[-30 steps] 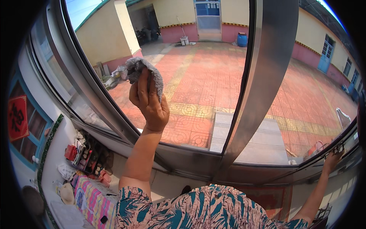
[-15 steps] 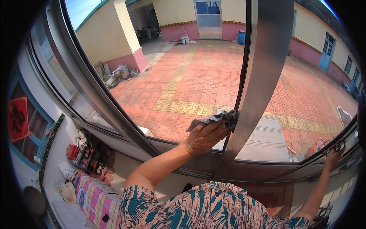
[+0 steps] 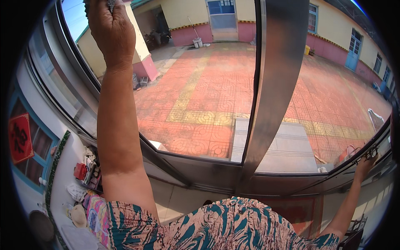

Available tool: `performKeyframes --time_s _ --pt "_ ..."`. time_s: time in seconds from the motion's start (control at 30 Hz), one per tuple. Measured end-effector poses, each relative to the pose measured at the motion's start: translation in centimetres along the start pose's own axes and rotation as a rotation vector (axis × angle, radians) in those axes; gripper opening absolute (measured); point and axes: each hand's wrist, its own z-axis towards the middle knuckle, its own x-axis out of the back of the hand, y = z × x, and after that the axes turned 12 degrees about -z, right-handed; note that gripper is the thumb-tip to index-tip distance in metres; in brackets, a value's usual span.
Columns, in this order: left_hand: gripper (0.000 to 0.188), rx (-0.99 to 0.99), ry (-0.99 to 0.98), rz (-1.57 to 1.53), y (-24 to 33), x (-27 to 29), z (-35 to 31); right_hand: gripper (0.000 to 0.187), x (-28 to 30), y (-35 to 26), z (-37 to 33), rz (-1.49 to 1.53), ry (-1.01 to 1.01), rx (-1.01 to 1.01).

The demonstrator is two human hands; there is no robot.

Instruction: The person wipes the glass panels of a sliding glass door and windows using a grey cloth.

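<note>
My left hand [image 3: 112, 39] is raised high at the upper left, its fingers partly cut off by the top edge. Bunched in it is a grey cloth [image 3: 111, 4], of which only small parts show. That hand is at the glass pane [image 3: 208, 89], near the left upright of its metal frame [image 3: 79, 79]. Far to the right, my right hand [image 3: 365, 165] is closed round a dark metal door handle [image 3: 371, 154], small and partly hidden.
A broad metal upright [image 3: 277, 83] divides the panes. Beyond the glass lie a red tiled courtyard and a grey step [image 3: 279, 146]. Indoors at the lower left are a shoe rack [image 3: 93, 179], a striped cloth [image 3: 98, 212] and a straw-coloured hat [image 3: 78, 216].
My left hand has swept the cloth from the pane's lower right corner up to its upper left, with the arm now stretched out. My right hand stays at the handle.
</note>
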Motion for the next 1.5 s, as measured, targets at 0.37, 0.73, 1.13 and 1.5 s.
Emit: performKeyframes --time_s 0.37,0.73,1.13,1.5 --pt "0.028 -0.051 -0.483 0.022 15.2 -0.1 -28.4 0.053 -0.7 1.2 0.5 0.074 -0.068 -0.030" --pt "0.039 0.068 -0.380 0.123 6.2 5.2 -21.6 0.056 -0.3 0.7 0.7 -0.042 0.002 0.031" --pt "0.052 0.485 -0.207 0.207 11.6 5.9 -34.1 0.055 1.1 0.4 2.0 0.046 -0.160 -0.073" --pt "0.050 1.230 -0.006 0.359 6.6 14.5 -43.5 0.053 2.0 -0.3 2.2 -0.009 -0.148 0.015"
